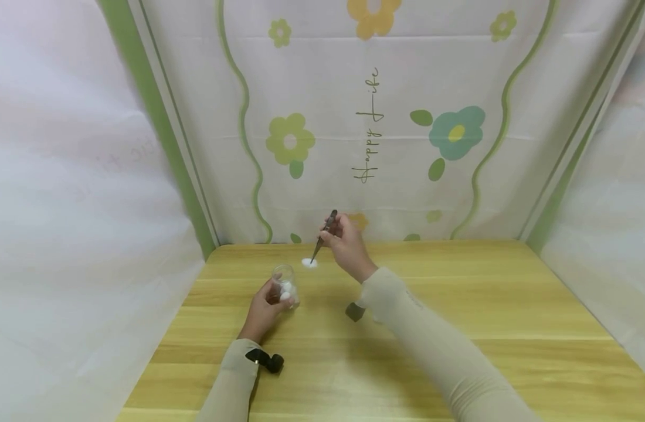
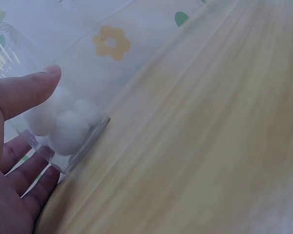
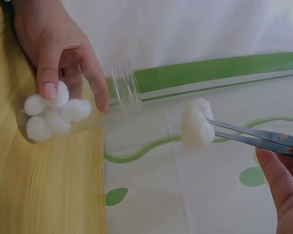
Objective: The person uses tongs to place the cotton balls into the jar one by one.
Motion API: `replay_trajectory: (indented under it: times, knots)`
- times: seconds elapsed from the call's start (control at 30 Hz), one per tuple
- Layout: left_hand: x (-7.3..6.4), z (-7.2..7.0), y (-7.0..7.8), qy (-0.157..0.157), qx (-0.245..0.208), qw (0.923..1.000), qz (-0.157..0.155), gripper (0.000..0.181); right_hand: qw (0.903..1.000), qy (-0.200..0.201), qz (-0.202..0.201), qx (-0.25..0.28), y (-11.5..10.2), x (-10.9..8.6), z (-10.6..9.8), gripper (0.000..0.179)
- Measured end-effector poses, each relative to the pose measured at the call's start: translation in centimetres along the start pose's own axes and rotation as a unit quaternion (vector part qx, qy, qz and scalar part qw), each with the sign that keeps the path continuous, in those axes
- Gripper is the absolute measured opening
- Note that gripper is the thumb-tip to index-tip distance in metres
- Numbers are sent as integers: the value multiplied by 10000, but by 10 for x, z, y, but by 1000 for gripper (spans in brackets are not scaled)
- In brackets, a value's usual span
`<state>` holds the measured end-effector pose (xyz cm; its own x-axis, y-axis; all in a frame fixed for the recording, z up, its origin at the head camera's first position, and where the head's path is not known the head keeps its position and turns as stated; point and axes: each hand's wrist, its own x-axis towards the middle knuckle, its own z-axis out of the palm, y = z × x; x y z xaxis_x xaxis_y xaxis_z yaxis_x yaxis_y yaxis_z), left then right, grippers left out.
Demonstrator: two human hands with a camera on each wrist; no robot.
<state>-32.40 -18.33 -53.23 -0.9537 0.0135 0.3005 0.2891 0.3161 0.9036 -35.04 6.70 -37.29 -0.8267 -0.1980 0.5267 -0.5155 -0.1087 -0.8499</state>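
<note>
My left hand (image 1: 264,308) grips a clear jar (image 1: 283,273) around its side, thumb in front, fingers behind. White cotton balls (image 3: 51,117) lie in the bottom of the jar, seen through its wall. The jar has a threaded open mouth with no lid on it. In my right hand (image 1: 350,247) is a pair of dark metal tweezers (image 1: 322,237), pinched between thumb and fingers and pointing down. Their tips hold one cotton ball (image 3: 197,124), which hangs beyond the jar's mouth in the right wrist view, apart from it.
A wooden table (image 1: 460,305) lies under both hands. Behind it hangs a white cloth (image 1: 322,82) printed with flowers and green lines, and pale sheets stand at both sides. Small black cameras sit on both wrists.
</note>
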Motion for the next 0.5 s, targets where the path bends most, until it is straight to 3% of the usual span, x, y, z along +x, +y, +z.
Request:
replay_trajectory:
  times: [0.17,0.37,0.5]
  knots:
    - [-1,0,3,18,5,10000,17,64,9999,-54,-129,60,1,2,8,21]
    - [-2,1,6,-42,-76,9997,-220,69,9998,-134,-137,82,3,6,15,20]
    - [-8,0,26,-156,-17,9993,-342,68,9996,-222,-113,120,-3,5,20,19]
